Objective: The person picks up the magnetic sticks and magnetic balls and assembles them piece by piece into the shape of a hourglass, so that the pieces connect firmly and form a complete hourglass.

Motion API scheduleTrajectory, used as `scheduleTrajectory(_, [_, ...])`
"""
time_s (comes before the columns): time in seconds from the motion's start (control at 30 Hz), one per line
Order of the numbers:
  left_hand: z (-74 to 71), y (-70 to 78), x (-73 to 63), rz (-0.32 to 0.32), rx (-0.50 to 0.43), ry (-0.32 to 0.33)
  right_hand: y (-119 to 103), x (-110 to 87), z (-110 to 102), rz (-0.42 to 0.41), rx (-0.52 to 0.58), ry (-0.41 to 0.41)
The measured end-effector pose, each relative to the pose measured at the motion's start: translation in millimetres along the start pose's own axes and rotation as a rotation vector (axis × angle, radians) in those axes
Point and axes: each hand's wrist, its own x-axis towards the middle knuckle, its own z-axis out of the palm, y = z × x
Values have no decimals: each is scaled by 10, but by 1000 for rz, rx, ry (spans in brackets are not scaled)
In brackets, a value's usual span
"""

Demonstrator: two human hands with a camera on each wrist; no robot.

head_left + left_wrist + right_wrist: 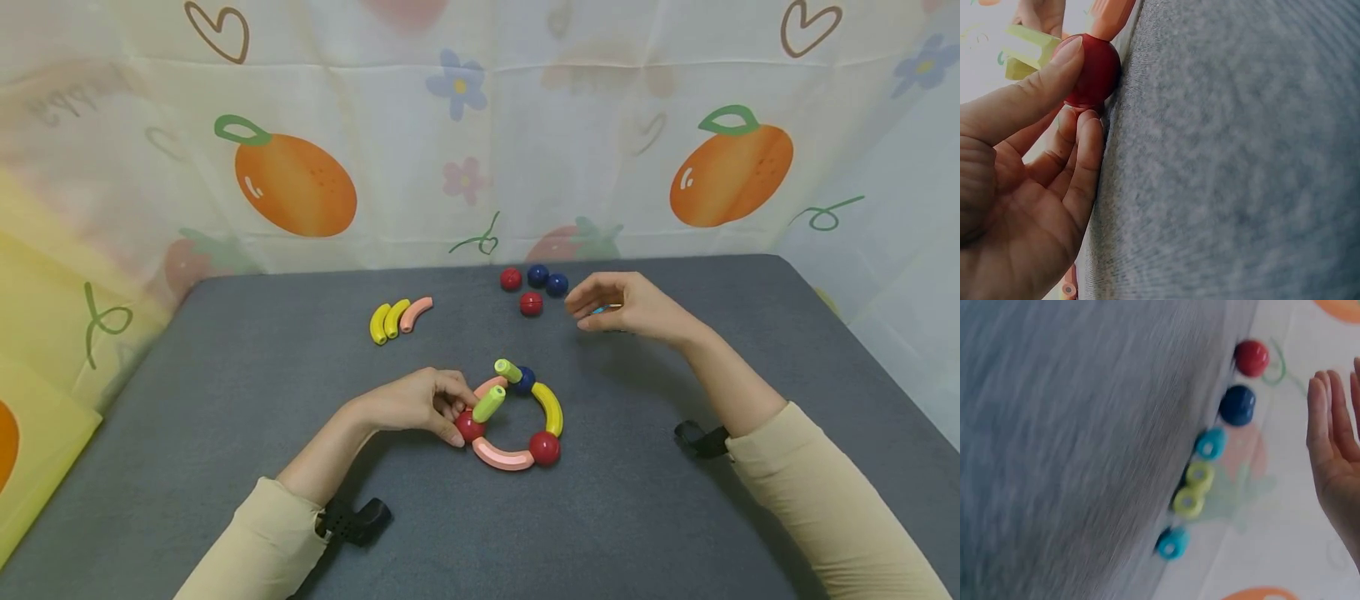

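Note:
My left hand (pixel 408 404) holds a red ball (pixel 1099 69) between thumb and fingers, low over the table. The ball belongs to a ring of balls and rods: a yellow curved rod (pixel 551 408), pink curved rods (pixel 502 457), a second red ball (pixel 544 448) and a blue ball (pixel 523 380). Two light-green straight rods (pixel 490 403) stick up from the ring, one at the held ball and one at the blue ball. To the right and farther back, my right hand (pixel 630 304) hovers with loosely curved fingers, nothing visible in its grasp. Cyan rods (pixel 1172 544) lie near it.
Behind the ring lie loose red balls (pixel 531 303) and blue balls (pixel 537 276). Yellow curved rods (pixel 379 324) and a pink one (pixel 416 314) sit back left. Light-green rods (pixel 1189 502) lie among the cyan ones. A printed curtain (pixel 405 192) hangs behind the grey table (pixel 247 358).

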Motion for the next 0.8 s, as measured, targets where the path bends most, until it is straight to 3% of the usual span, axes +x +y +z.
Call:
scheduleTrajectory(0.37, [37,-3,1,4,40,41,222,-79,-206,166,-197,181])
scheduleTrajectory(0.57, [55,6,-9,0,75,62,234,34,-164,194,-309,178])
scheduleTrajectory(0.8, [51,16,-22,17,52,65,239,153,-67,189,-408,141])
